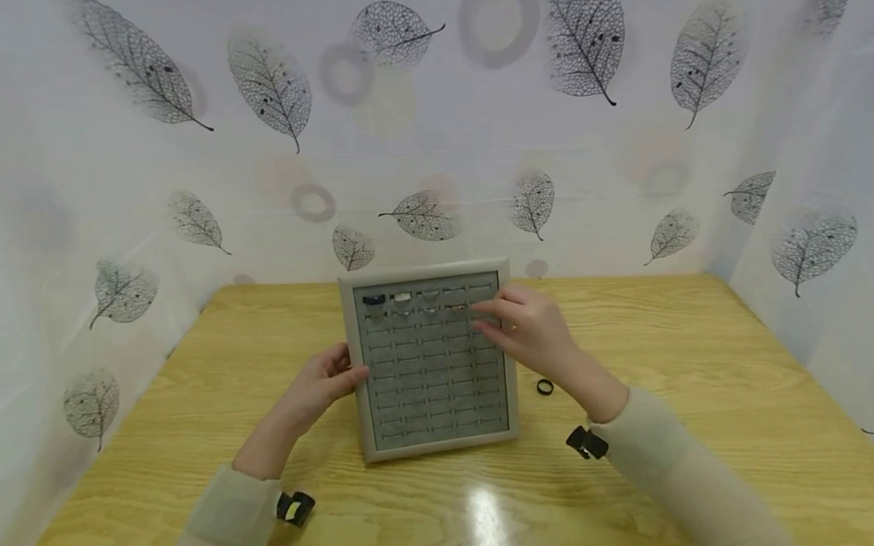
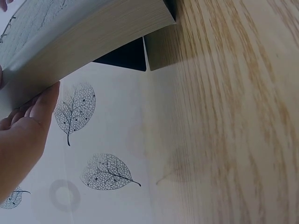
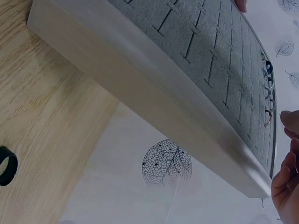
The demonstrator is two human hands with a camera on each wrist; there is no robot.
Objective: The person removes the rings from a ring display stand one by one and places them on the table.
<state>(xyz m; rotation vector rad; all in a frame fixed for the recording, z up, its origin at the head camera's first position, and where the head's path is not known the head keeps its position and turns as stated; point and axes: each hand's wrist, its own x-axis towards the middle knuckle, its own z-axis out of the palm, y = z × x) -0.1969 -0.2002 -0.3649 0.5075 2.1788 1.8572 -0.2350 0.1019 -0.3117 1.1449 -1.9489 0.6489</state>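
Observation:
A framed ring display (image 1: 438, 406) with a grey slotted pad stands upright on the table, leaning slightly back. Rings sit in its upper two rows, among them a dark ring (image 1: 373, 300) and a white ring (image 1: 403, 297). My left hand (image 1: 324, 384) grips the frame's left edge, thumb on the front; in the left wrist view its fingers (image 2: 44, 105) lie along the frame's side. Close to the right end of the second row is my right hand (image 1: 526, 322), thumb and index fingertips apart. Between them I see no ring, though one could be hidden.
A black ring (image 1: 545, 387) lies on the wooden table (image 1: 644, 461), right of the frame; the right wrist view shows it too. A dark support (image 2: 124, 55) props the frame from behind. Leaf-printed curtains (image 1: 414, 141) enclose the table at the back and sides.

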